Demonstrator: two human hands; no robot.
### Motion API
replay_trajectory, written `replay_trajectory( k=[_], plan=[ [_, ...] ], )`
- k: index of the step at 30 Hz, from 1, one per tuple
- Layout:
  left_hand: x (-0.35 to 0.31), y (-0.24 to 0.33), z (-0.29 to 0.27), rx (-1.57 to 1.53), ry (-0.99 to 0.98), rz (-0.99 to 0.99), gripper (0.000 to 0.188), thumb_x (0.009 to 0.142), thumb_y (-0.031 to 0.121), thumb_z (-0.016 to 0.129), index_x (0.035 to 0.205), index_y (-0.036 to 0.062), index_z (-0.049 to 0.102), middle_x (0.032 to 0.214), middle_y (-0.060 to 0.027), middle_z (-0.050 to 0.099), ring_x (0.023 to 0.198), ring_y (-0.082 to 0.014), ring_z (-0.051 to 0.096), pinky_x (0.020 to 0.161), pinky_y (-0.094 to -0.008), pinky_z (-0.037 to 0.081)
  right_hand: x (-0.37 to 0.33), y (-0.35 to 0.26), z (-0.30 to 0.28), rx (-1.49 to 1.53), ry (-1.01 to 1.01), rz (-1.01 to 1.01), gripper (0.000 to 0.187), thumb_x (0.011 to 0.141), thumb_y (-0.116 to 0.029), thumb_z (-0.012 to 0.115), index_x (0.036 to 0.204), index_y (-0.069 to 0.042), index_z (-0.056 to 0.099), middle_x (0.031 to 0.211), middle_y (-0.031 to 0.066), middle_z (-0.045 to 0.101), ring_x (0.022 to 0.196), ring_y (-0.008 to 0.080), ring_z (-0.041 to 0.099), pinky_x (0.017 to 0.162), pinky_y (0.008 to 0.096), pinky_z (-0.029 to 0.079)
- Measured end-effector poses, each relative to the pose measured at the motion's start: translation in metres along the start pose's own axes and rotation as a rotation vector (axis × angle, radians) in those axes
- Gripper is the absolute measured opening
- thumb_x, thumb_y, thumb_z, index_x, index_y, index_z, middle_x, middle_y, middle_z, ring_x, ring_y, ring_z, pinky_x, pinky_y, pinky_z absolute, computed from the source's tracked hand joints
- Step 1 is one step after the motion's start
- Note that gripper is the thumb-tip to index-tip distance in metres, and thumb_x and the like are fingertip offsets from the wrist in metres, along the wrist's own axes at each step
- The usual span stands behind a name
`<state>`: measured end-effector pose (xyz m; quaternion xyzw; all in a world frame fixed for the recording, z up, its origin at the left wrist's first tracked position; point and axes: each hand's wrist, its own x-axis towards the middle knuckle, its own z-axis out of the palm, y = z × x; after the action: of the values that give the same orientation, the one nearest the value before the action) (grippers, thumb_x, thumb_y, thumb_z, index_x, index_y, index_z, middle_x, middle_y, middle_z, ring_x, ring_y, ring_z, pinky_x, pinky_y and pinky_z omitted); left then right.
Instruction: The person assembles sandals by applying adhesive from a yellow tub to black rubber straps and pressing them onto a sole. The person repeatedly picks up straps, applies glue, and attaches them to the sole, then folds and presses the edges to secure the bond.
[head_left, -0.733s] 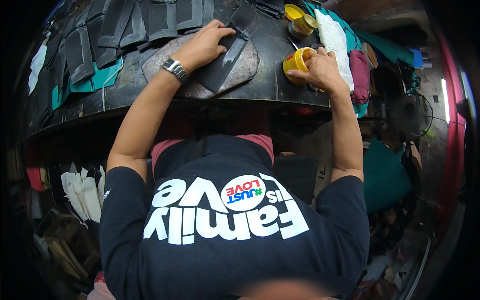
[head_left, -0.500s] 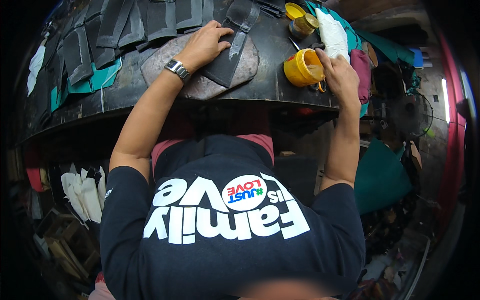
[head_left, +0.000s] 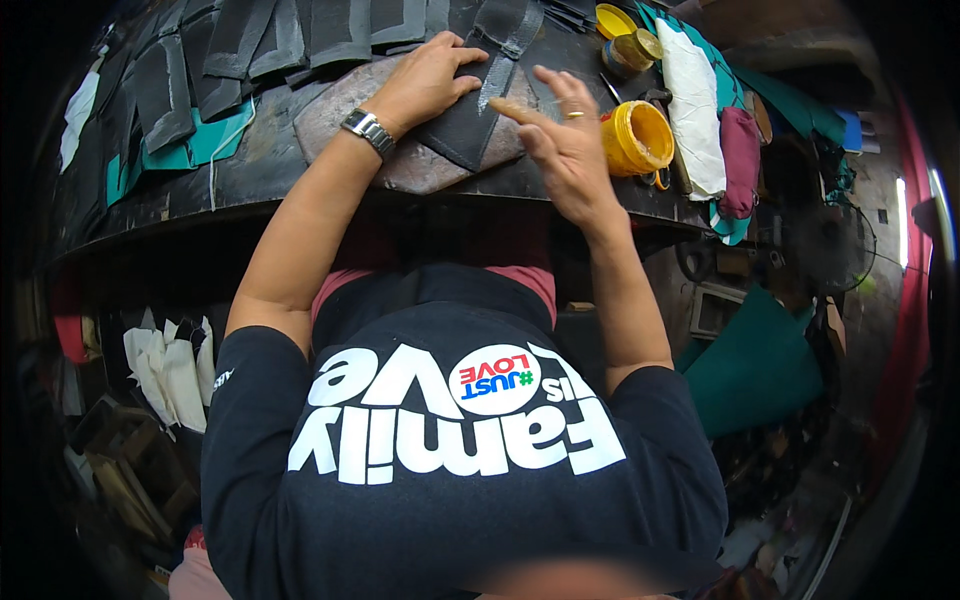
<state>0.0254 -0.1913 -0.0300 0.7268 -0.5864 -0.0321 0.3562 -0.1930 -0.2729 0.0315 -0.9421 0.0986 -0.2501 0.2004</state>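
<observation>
A black fabric piece [head_left: 462, 138] with a smeared greyish strip lies across a flat stone slab [head_left: 325, 120]. My left hand [head_left: 428, 84], a watch on its wrist, rests on the piece's left edge with its fingers spread. From the right, my right hand [head_left: 568, 150] reaches over the piece with its fingers apart. Its outstretched index finger bears a tan, paste-like coating and meets the end of the greyish strip; whether it touches cannot be told. Beside this hand, an open yellow pot [head_left: 636, 138] stands with tan paste inside.
Several black pieces with grey-smeared edges [head_left: 280, 42] lie at the left over green material [head_left: 205, 138]. Behind the pot are a glass jar [head_left: 632, 52] and yellow lid [head_left: 614, 20]. A white cloth bundle [head_left: 692, 110] and maroon pouch [head_left: 739, 160] line the table's right side.
My right hand has left the yellow pot and moved left to the black fabric piece, its index finger now coated. My left hand stays on the piece. The whole view has shifted slightly.
</observation>
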Motion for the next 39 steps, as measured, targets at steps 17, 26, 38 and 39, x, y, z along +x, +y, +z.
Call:
replay_trajectory(
  k=[17, 26, 38, 39],
  plan=[
    [0.002, -0.005, 0.006, 0.056, 0.033, 0.029, 0.04, 0.088, 0.025, 0.074, 0.126, 0.0135, 0.069, 0.126, -0.0146, 0.061, 0.117, -0.034, 0.061, 0.1, -0.0423, 0.05, -0.021, 0.037, 0.037, -0.316, -0.308, 0.008, 0.058, 0.098, -0.064, 0.044, 0.151, -0.039, 0.046, 0.166, 0.0157, 0.023, 0.154, 0.0442, 0.007, 0.116, 0.0728, 0.006],
    [0.003, -0.009, 0.008, 0.059, 0.019, 0.045, 0.04, 0.088, 0.026, 0.073, 0.127, 0.0132, 0.069, 0.126, -0.0151, 0.061, 0.117, -0.0344, 0.06, 0.1, -0.0427, 0.049, -0.044, -0.007, 0.028, -0.271, -0.289, -0.027, 0.05, 0.095, -0.06, 0.055, 0.14, -0.037, 0.059, 0.162, 0.0135, 0.032, 0.152, 0.0404, 0.018, 0.118, 0.0683, 0.009],
    [0.002, -0.006, 0.006, 0.036, 0.02, 0.025, 0.043, 0.09, 0.026, 0.073, 0.13, 0.0133, 0.067, 0.122, -0.0152, 0.06, 0.118, -0.0334, 0.059, 0.102, -0.0413, 0.047, -0.028, 0.006, 0.026, -0.725, -0.242, -0.142, 0.061, 0.092, -0.066, 0.05, 0.145, -0.036, 0.053, 0.165, 0.0049, 0.027, 0.156, 0.0305, 0.012, 0.118, 0.0686, -0.004],
    [0.002, -0.007, 0.006, 0.036, 0.022, 0.038, 0.043, 0.089, 0.026, 0.073, 0.13, 0.0132, 0.067, 0.122, -0.0151, 0.06, 0.117, -0.0333, 0.059, 0.102, -0.0413, 0.047, -0.034, 0.001, 0.025, -0.692, -0.261, -0.156, 0.062, 0.092, -0.067, 0.05, 0.145, -0.035, 0.053, 0.165, 0.005, 0.028, 0.156, 0.0307, 0.012, 0.118, 0.0681, -0.004]
  ],
)
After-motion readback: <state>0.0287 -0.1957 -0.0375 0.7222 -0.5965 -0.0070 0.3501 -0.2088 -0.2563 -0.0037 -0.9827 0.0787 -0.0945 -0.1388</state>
